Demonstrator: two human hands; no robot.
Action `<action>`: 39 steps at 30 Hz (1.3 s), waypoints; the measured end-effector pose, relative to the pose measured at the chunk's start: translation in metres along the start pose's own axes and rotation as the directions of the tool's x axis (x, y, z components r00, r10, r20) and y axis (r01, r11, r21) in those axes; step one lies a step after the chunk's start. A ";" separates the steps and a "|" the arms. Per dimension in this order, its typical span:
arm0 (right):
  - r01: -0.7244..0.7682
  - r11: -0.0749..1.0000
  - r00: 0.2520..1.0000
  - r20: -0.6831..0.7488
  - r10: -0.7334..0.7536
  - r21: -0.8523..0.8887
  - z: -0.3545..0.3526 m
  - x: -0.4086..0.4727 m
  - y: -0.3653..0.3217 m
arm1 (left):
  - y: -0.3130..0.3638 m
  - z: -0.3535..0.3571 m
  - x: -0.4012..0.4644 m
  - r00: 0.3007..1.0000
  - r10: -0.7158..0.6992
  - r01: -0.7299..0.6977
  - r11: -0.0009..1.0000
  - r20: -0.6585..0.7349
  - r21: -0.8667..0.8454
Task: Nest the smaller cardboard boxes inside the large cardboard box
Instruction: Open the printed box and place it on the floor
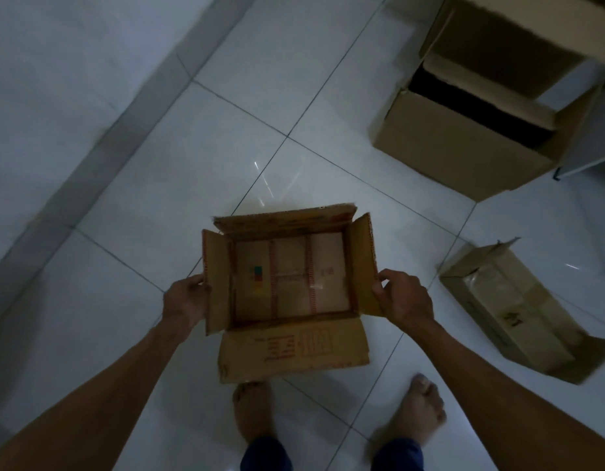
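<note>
A small open brown cardboard box with red printing on its flaps is held above the white tiled floor, in the near middle of the scene. The left hand grips the box's left side flap, fingers curled around its edge; the right hand pinches the right side flap between thumb and bent fingers. All four flaps stand open, the near one folded down toward the person. Inside, the bottom shows taped seams and a small coloured label.

Below the box, two bare feet stand on the tiles, with dark blue trouser cuffs at the near edge.

The large open brown cardboard box stands far right, well apart from the held one, its dark interior showing between raised flaps. A long brown cardboard box lying on its side rests on the floor at the right, near the right hand but not touching it. A grey band of floor runs diagonally along the left.
</note>
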State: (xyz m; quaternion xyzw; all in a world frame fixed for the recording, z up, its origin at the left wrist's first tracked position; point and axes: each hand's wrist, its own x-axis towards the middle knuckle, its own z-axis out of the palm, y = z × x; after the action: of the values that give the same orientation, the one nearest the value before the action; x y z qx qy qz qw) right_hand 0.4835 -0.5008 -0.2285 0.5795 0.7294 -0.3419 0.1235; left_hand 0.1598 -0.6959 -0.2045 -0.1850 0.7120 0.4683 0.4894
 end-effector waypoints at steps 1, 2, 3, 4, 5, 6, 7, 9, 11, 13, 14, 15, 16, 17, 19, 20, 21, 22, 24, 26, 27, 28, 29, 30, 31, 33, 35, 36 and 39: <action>-0.010 1.000 0.999 -0.030 0.010 0.001 -0.004 0.000 0.000 | 0.003 0.007 0.000 1.000 0.019 -0.019 1.000 0.013 -0.021; -0.022 1.000 0.998 -0.066 0.022 0.007 -0.009 -0.001 0.001 | 0.007 0.015 0.000 0.998 0.055 -0.054 0.998 0.023 -0.017; -0.035 0.999 0.994 -0.105 0.037 0.019 -0.014 -0.001 0.003 | 0.009 0.023 0.003 0.993 0.115 -0.115 0.993 0.017 0.035; -0.044 0.998 0.989 -0.141 0.050 0.040 -0.020 0.000 0.007 | 0.011 0.033 0.006 0.981 0.191 -0.193 0.974 0.027 0.121; -0.053 0.997 0.984 -0.169 0.063 0.063 -0.026 0.001 0.011 | 0.014 0.046 0.008 0.965 0.257 -0.260 0.937 0.043 0.233; -0.062 0.995 0.978 -0.194 0.077 0.080 -0.032 0.002 0.015 | 0.017 0.060 0.010 0.950 0.310 -0.307 0.882 0.051 0.357; -0.075 0.993 0.971 -0.219 0.093 0.092 -0.038 0.002 0.019 | 0.022 0.076 0.009 0.935 0.352 -0.335 0.819 0.053 0.465; -0.095 0.987 0.958 -0.259 0.125 0.126 -0.049 0.006 0.028 | 0.032 0.110 0.008 0.913 0.394 -0.380 0.737 0.102 0.559; -0.124 0.978 0.945 -0.280 0.167 0.165 -0.061 0.012 0.040 | 0.041 0.147 0.013 0.903 0.397 -0.421 0.739 0.163 0.526; -0.182 0.968 0.927 -0.298 0.228 0.175 -0.074 0.021 0.053 | 0.046 0.184 0.015 0.861 0.469 -0.494 0.681 0.196 0.540; -0.211 0.960 0.914 -0.311 0.261 0.186 -0.081 0.025 0.060 | 0.048 0.202 0.017 0.828 0.516 -0.539 0.628 0.218 0.561; -0.237 0.950 0.900 -0.321 0.294 0.205 -0.087 0.030 0.067 | 0.049 0.221 0.017 0.804 0.544 -0.569 0.585 0.239 0.578; -0.260 0.938 0.887 -0.328 0.325 0.228 -0.093 0.035 0.074 | 0.049 0.238 0.019 0.785 0.561 -0.590 0.549 0.262 0.592; -0.283 0.927 0.875 -0.330 0.355 0.247 -0.099 0.039 0.082 | 0.049 0.254 0.021 0.767 0.577 -0.606 0.506 0.281 0.614; -0.322 0.904 0.855 -0.324 0.406 0.283 -0.109 0.049 0.098 | 0.049 0.284 0.027 0.730 0.604 -0.631 0.417 0.319 0.654; -0.335 0.888 0.845 -0.317 0.431 0.314 -0.112 0.054 0.106 | 0.049 0.296 0.031 0.713 0.617 -0.643 0.386 0.334 0.661; -0.350 0.865 0.833 -0.303 0.464 0.361 -0.115 0.058 0.115 | 0.050 0.307 0.034 0.701 0.626 -0.651 0.364 0.342 0.666; -0.367 0.833 0.819 -0.281 0.500 0.415 -0.116 0.063 0.124 | 0.051 0.317 0.038 0.690 0.637 -0.652 0.342 0.343 0.677; -0.406 0.768 0.793 -0.226 0.565 0.496 -0.115 0.070 0.140 | 0.050 0.332 0.043 0.678 0.648 -0.647 0.303 0.346 0.700; -0.423 0.755 0.798 -0.189 0.573 0.501 -0.108 0.074 0.152 | 0.047 0.342 0.048 0.672 0.648 -0.652 0.290 0.358 0.700; -0.421 0.757 0.803 -0.182 0.567 0.499 -0.105 0.075 0.156 | 0.044 0.346 0.049 0.676 0.643 -0.653 0.296 0.359 0.697; -0.414 0.757 0.808 -0.179 0.561 0.505 -0.101 0.075 0.159 | 0.041 0.349 0.050 0.673 0.645 -0.654 0.288 0.363 0.700; -0.403 0.754 0.812 -0.177 0.556 0.519 -0.097 0.076 0.161 | 0.039 0.350 0.051 0.665 0.649 -0.653 0.266 0.369 0.709; -0.390 0.749 0.814 -0.179 0.552 0.535 -0.095 0.077 0.163 | 0.036 0.351 0.051 0.654 0.659 -0.649 0.236 0.373 0.723; -0.377 0.747 0.817 -0.183 0.546 0.547 -0.092 0.077 0.164 | 0.034 0.353 0.050 0.646 0.673 -0.638 0.216 0.361 0.739; -0.350 0.757 0.834 -0.183 0.520 0.552 -0.090 0.079 0.166 | 0.030 0.358 0.043 0.649 0.700 -0.589 0.215 0.297 0.779; -0.312 0.772 0.862 -0.177 0.476 0.554 -0.089 0.077 0.165 | 0.020 0.367 0.031 0.654 0.720 -0.477 0.154 0.232 0.865; -0.295 0.777 0.872 -0.176 0.457 0.555 -0.087 0.074 0.163 | 0.014 0.370 0.025 0.666 0.719 -0.395 0.117 0.196 0.911; -0.254 0.797 0.880 -0.211 0.426 0.548 -0.091 0.056 0.172 | -0.019 0.390 -0.007 0.731 0.664 -0.306 0.109 0.159 0.946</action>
State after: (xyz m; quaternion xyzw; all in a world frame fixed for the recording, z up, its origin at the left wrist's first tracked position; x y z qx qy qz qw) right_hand 0.6459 -0.3837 -0.2551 0.7622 0.5061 -0.3926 -0.0935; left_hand 0.3805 -0.3762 -0.2393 0.3127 0.9269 0.0634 0.1976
